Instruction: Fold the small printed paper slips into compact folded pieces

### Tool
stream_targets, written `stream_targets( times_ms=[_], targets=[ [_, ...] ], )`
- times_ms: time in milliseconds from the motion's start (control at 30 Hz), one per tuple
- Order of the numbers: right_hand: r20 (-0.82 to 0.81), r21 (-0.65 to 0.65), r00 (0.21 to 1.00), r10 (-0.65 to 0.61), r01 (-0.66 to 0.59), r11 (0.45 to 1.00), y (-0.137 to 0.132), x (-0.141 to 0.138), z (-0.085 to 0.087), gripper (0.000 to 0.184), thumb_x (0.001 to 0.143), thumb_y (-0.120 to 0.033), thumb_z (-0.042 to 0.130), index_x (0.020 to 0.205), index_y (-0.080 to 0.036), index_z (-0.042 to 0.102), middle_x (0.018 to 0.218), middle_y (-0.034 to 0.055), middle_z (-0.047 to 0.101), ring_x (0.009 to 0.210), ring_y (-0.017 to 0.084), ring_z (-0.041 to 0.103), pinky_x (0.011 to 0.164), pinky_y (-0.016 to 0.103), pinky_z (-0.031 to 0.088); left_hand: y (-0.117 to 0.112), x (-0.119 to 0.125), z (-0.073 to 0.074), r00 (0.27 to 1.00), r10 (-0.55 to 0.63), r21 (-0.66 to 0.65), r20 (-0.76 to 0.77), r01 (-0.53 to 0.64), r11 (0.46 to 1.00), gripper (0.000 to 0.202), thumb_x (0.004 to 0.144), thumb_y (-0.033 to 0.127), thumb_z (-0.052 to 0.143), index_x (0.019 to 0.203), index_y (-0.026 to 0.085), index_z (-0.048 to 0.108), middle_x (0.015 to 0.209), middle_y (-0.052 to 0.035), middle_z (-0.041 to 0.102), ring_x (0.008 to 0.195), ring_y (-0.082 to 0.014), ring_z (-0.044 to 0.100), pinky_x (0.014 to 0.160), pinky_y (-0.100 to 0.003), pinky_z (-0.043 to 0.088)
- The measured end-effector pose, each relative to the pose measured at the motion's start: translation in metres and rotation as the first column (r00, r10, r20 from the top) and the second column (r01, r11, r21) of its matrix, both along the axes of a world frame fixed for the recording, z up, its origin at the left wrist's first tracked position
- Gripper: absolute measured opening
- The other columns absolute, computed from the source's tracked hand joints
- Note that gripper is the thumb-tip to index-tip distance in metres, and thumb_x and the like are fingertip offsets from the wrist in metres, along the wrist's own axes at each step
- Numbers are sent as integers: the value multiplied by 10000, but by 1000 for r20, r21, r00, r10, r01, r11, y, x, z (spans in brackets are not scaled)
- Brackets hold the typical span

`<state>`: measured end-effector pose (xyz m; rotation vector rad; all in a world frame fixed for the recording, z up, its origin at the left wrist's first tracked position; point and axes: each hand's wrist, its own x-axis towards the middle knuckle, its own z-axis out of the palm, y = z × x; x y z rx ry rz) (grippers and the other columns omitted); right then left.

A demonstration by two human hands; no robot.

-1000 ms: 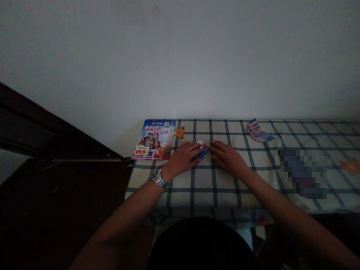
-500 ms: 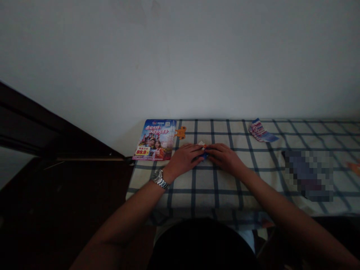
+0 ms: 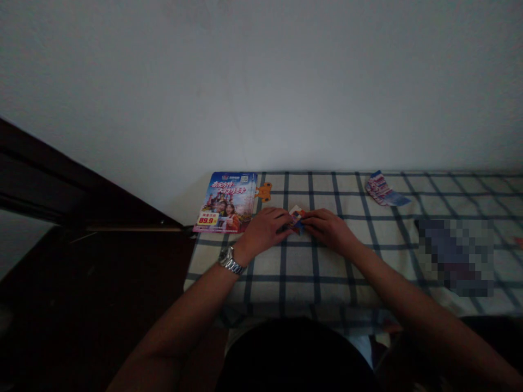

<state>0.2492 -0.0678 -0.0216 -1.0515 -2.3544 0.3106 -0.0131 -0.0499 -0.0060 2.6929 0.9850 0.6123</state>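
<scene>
Between my hands is a small piece of folded, printed paper (image 3: pixel 297 213), white, red and blue, low over the checked cloth. My left hand (image 3: pixel 266 231), with a metal watch (image 3: pixel 231 260) on its wrist, pinches the paper's left side. My right hand (image 3: pixel 327 231) pinches its right side. The fingers cover much of the paper, so its full shape is hidden. Just left of my left hand lies a stack of printed flyers (image 3: pixel 226 204), the top one marked 89.9.
The table bears a checked tablecloth (image 3: pixel 269 277) and stands against a white wall (image 3: pixel 306 98). Beside the flyers is an orange bear-shaped piece (image 3: pixel 263 191). Farther right are a fanned bundle of folded papers (image 3: pixel 384 190) and a blurred-out dark object (image 3: pixel 453 258).
More of the folded paper shows between my fingers, its printed face turned more into view. My hands have shifted only slightly. The flyers and the folded bundle stay in place.
</scene>
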Motion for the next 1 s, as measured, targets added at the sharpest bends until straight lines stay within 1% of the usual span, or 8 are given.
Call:
stream_targets(
  times_ms=[133, 333, 467, 567, 700, 800, 900, 1000],
  targets=[
    [13, -41, 1000, -12, 13, 999, 0, 0, 0, 270, 1039, -308, 553, 1215, -261, 752, 1223, 97, 751, 1129, 256, 691, 995, 447, 571, 2, 0, -2, 1000, -5, 3, 11, 5, 1000, 202, 1020, 340, 640, 1177, 244, 724, 1217, -49, 701, 1135, -226, 636, 1006, -411, 506],
    [9, -86, 999, -42, 42, 995, 5, -4, 5, 239, 1034, -298, 553, 1152, -251, 755, 1198, 87, 747, 1122, 259, 685, 1013, 442, 553, 1, 3, -4, 998, 68, 15, 12, -68, 998, 218, 1046, 360, 590, 1142, 238, 744, 1085, -52, 706, 1019, -221, 639, 933, -404, 509],
    [36, -100, 996, -85, 88, 991, 8, -8, 11, 232, 1044, -313, 542, 1137, -219, 732, 1107, 96, 744, 1036, 255, 687, 944, 404, 551, 1, 6, -5, 992, 125, 4, 25, -125, 992, 228, 1051, 356, 579, 1132, 216, 739, 1050, -60, 708, 999, -225, 641, 911, -402, 507],
    [22, -130, 990, -139, 140, 982, 12, -13, 13, 207, 1045, -305, 535, 1075, -221, 721, 1013, 76, 735, 950, 234, 684, 875, 365, 540, 1, 7, -5, 985, 168, -8, 43, -167, 986, 231, 1048, 371, 581, 1087, 208, 740, 1011, -64, 699, 975, -223, 642, 887, -391, 508],
    [33, -166, 978, -206, 209, 964, 18, -17, 14, 185, 1036, -293, 533, 1009, -220, 701, 969, 60, 715, 895, 219, 666, 799, 335, 506, 3, 9, -4, 977, 203, -24, 63, -202, 979, 211, 1042, 366, 593, 1020, 208, 731, 959, -54, 707, 927, -221, 650, 848, -387, 508],
    [58, -182, 970, -235, 242, 953, 23, -19, 14, 177, 1027, -294, 535, 987, -222, 692, 937, 53, 704, 857, 213, 648, 757, 326, 475, 6, 10, -3, 966, 242, -70, 92, -236, 969, 163, 1022, 350, 631, 998, 210, 712, 933, -40, 727, 898, -221, 667, 799, -374, 509],
    [77, -190, 962, -261, 271, 944, 27, -21, 14, 167, 1021, -297, 546, 981, -220, 688, 913, 47, 698, 826, 208, 631, 726, 321, 449, 9, 11, -1, 958, 261, -142, 118, -243, 959, 121, 1009, 333, 655, 998, 217, 687, 927, -15, 743, 867, -207, 680, 753, -349, 498],
    [84, -199, 956, -282, 294, 935, 30, -23, 14, 142, 1012, -278, 569, 967, -211, 685, 895, 44, 687, 820, 202, 617, 726, 315, 434, 10, 12, 1, 953, 285, -172, 100, -265, 949, 92, 1004, 314, 665, 1007, 224, 688, 927, -1, 746, 870, -200, 680, 753, -339, 479]
  ],
)
